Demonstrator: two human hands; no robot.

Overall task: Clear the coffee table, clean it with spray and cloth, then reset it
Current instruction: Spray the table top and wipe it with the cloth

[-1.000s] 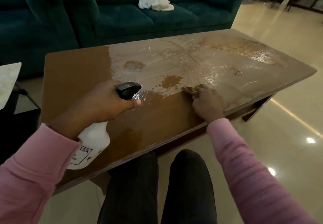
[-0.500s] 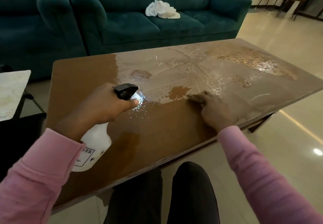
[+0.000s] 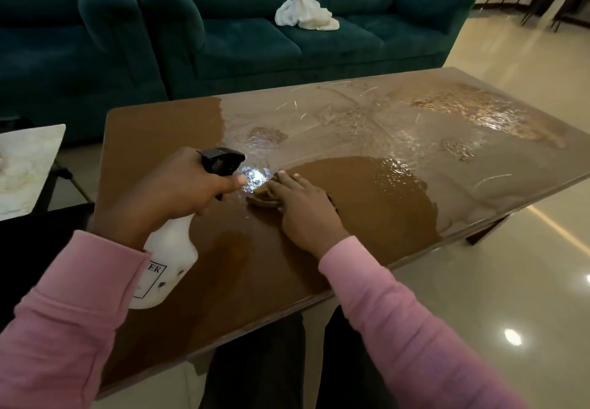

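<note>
The brown coffee table (image 3: 166, 133) fills the middle of the view, its right half wet and glossy with streaks. My left hand (image 3: 172, 194) grips a white spray bottle (image 3: 166, 265) with a black trigger head (image 3: 222, 159), held tilted above the table's near left part. My right hand (image 3: 303, 210) presses flat on a small brown cloth (image 3: 261, 196) on the tabletop, just right of the nozzle. Most of the cloth is hidden under my fingers.
A teal sofa (image 3: 239, 41) stands behind the table with a crumpled white cloth (image 3: 305, 14) on its seat. A light marble-patterned side table (image 3: 25, 165) sits at the left. My dark-trousered knees (image 3: 255, 364) are under the near edge. Glossy tiled floor lies to the right.
My right hand has slid the cloth leftward across the table toward the spray nozzle, leaving a wiped arc. My left hand keeps the bottle in about the same place.
</note>
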